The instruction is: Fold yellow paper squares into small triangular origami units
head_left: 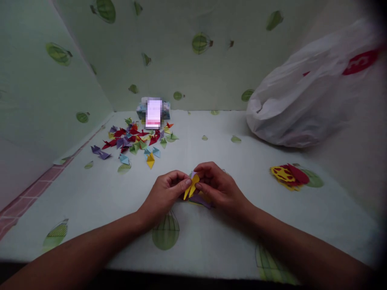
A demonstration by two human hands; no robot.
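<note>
Pinching yellow folded paper (194,186) between thumbs and fingers, left hand (171,187) and right hand (222,191) nearly together, low in middle of pale tabletop (217,249). Purple paper (203,200) just below, partly hidden. Farther right, red and yellow cut-outs (287,176) overlapping. Farther left, many-coloured folded paper pieces (133,141) in loose heap. White plastic bag (290,100) slumped back right. Behind heap, lit phone (154,114) upright, screen blurred. Balloon-print wall (211,76) farthest.

Paper (194,183): yellow, folded, two narrow prongs pointing down and leftward; held tilted between left hand (169,187) and right hand (222,189) fingertips.
</note>
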